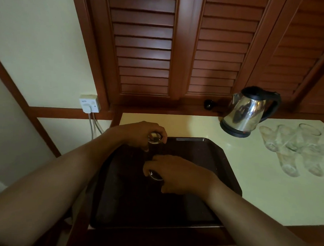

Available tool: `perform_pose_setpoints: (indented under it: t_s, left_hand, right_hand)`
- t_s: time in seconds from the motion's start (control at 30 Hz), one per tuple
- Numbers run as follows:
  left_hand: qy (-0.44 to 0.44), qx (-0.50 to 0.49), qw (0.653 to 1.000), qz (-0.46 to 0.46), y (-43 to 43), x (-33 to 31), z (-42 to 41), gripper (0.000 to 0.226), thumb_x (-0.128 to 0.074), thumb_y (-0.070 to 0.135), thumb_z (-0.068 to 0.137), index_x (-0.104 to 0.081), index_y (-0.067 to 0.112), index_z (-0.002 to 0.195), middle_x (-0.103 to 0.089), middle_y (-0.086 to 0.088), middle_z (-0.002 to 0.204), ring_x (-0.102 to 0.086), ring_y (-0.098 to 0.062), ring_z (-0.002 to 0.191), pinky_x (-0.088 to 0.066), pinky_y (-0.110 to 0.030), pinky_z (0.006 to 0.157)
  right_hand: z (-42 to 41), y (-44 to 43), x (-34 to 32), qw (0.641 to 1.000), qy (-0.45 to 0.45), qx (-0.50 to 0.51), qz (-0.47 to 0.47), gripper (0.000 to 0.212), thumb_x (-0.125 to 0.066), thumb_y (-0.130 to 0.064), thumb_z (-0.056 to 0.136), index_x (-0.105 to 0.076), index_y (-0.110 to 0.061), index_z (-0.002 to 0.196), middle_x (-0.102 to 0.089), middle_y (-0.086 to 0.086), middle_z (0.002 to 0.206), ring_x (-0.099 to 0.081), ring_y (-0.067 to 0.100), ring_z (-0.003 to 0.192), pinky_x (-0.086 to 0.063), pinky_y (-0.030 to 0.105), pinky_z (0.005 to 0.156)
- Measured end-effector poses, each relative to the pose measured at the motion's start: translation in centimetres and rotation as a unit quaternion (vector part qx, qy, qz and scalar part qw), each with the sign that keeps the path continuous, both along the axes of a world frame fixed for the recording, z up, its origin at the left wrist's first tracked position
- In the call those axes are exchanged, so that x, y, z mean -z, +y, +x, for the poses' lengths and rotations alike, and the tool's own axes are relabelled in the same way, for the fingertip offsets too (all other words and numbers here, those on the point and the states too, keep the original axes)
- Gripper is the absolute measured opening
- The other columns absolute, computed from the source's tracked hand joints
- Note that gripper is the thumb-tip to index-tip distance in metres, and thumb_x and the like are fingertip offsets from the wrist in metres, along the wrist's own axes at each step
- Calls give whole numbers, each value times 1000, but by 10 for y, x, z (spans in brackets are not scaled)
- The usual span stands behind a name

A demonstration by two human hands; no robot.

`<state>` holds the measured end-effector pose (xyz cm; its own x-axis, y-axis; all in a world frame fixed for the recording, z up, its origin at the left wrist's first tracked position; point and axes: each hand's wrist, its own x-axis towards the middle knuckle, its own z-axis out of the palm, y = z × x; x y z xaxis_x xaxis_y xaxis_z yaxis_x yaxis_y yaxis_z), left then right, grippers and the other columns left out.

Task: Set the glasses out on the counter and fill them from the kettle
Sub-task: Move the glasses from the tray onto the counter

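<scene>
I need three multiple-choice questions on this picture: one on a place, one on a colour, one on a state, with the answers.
1. Where does the kettle stand? A on the floor; B on the counter, right of the tray; C on a shelf.
2. What colour is the tray? A white; B dark brown; C green.
3. What does the left hand do? A grips a glass; B lies flat; C lifts the kettle.
Answers: B, its base sits on the counter; B, its surface is dark; A, fingers curl round the glass.
</scene>
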<state>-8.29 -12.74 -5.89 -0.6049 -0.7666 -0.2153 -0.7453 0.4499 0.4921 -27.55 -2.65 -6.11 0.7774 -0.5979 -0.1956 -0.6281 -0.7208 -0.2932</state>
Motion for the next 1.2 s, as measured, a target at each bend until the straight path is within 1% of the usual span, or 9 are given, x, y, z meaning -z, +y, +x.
perform_pose_setpoints:
  t_s: [0.07,0.17,0.3,0.4,0.53,0.67,0.87,1.1,1.2]
  left_hand:
    - [-2,1,1000,3,-1,2,-2,61,-81,-4,79,-62,31,124,-51,16,127,-48,-13,122,-45,-21,88]
    - [-11,15,1000,-15,1,5,-4,61,-82,-3,79,-59,32,123,-52,7,135,-48,-18,127,-48,-30,98]
    - [-31,22,999,-35,1,-1,-1,61,-88,6,75,-59,39,118,-54,9,130,-51,-18,125,-49,-42,105]
    - [-38,14,997,-60,0,-13,6,55,-88,9,78,-63,33,121,-58,8,131,-52,-14,125,-48,-38,107]
    - [19,-46,995,-86,2,-27,20,58,-87,4,77,-62,27,123,-57,12,126,-57,-7,114,-49,-21,86]
    - [80,-113,985,-102,7,-26,29,58,-91,8,74,-59,29,117,-53,20,114,-58,-2,99,-47,-15,70]
    - [80,-152,980,-103,10,-10,28,59,-96,17,69,-58,28,113,-61,6,117,-66,-14,98,-61,-34,84]
    - [174,-259,943,-112,20,13,11,56,-98,24,68,-59,26,107,-61,11,112,-61,-6,99,-49,-20,74]
    - [220,-325,913,-114,24,23,2,56,-96,28,70,-60,20,112,-61,12,109,-57,-2,97,-42,-18,71]
  right_hand:
    - [2,0,2,1000,2,-2,5,47,-73,-7,80,-53,-22,119,-49,3,113,-48,20,94,-38,32,69]
    - [1,-1,1,1000,-6,0,15,48,-76,-11,78,-53,-23,118,-49,2,112,-49,20,93,-44,33,69]
    - [-8,-5,-2,999,-27,11,30,49,-79,-17,77,-54,-26,118,-51,-3,115,-53,18,99,-51,33,77]
    - [-22,-13,-9,997,-59,38,22,50,-81,-22,74,-56,-30,117,-53,-8,112,-54,12,95,-50,28,75]
    - [-42,-19,-26,988,-116,105,-2,49,-83,-31,71,-55,-35,111,-55,-15,102,-54,3,89,-47,24,71]
    - [-55,-21,-27,973,-168,157,14,49,-85,-33,67,-53,-38,104,-62,-15,98,-61,3,86,-43,20,68]
    - [-60,-19,-20,964,-190,183,14,48,-87,-32,67,-56,-37,102,-66,-14,91,-62,-1,82,-43,11,63]
    - [-69,-23,-9,948,-215,235,13,51,-87,-42,71,-50,-33,105,-66,-14,97,-62,-2,82,-43,7,60]
    - [-76,-25,0,940,-230,253,14,52,-87,-45,69,-50,-34,104,-67,-13,96,-63,2,85,-46,12,64]
